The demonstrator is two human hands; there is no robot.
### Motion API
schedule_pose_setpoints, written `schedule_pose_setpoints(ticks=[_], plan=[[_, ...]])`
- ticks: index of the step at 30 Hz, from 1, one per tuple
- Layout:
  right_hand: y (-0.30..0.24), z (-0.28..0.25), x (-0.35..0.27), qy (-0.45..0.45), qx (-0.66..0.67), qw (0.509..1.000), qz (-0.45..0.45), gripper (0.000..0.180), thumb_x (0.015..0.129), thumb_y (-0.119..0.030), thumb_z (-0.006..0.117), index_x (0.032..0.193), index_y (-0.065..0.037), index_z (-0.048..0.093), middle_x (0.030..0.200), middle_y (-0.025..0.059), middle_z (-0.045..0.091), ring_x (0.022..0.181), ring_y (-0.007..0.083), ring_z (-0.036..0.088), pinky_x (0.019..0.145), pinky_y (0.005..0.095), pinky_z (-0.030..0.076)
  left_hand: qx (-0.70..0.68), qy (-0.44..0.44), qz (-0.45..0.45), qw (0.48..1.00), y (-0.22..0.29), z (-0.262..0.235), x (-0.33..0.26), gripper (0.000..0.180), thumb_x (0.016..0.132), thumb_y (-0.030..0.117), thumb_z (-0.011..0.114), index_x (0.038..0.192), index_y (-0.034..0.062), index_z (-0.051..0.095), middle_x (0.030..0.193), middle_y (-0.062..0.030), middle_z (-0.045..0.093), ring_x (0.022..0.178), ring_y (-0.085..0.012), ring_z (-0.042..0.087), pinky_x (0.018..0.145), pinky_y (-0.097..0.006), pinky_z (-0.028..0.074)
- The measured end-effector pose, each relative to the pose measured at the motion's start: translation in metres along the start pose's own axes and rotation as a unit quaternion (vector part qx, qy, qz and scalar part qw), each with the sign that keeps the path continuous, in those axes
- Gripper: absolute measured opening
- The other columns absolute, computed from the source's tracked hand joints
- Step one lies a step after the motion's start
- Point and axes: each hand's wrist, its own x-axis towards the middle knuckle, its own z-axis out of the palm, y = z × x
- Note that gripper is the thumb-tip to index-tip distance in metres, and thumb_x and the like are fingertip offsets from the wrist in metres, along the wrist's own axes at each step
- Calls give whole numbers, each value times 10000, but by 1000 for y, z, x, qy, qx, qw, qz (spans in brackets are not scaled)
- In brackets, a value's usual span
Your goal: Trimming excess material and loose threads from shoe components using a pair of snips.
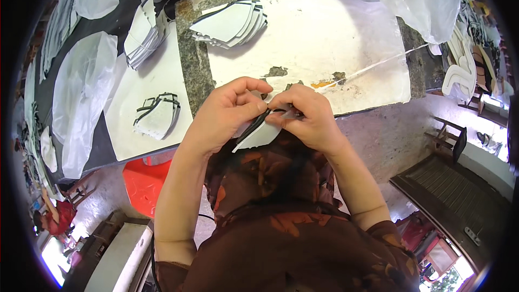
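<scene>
Just off the table's near edge, both hands work on a white flat piece with black edging (263, 135). My left hand (230, 111) pinches its black edge between thumb and forefinger. Close beside it, my right hand (307, 112) grips the same piece with thumb and fingertips, the two hands almost touching. The piece hangs tilted below the fingers, partly hidden by them. To the left, a small stack of similar white pieces with black strips (158, 116) lies on the table. A larger fanned stack of white pieces (232, 24) lies farther back.
White sheets (319, 32) cover much of the worn table. Another bundle of white pieces (145, 35) sits back left. Translucent plastic bags (86, 92) lie at the left and along the back. A red stool (143, 184) stands under the near left edge. Another person (59, 216) is far left.
</scene>
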Motion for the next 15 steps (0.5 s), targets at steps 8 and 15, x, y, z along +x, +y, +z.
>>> schedule_pose_setpoints(ticks=[8, 15], plan=[[-4, -16, 1, -7, -12, 992, -127, 319, 722, -1, 796, 1000, -153, 764, 834, 29, 641, 800, 247, 620, 713, 357, 506, -85, -38, -15, 996, 12, 9, 8, 483, 938, 53, 727, 1391, 70, 561, 891, 14, 696, 783, -37, 596, 717, -190, 443], [-24, -30, 2, -12, 31, 995, -99, 222, 773, 26, 763, 929, -127, 723, 886, 11, 645, 810, 196, 619, 725, 301, 500, 255, 59, 68, 963, 19, 13, 16, 377, 978, 70, 658, 1352, 100, 631, 932, 5, 712, 842, -68, 656, 746, -229, 506]])
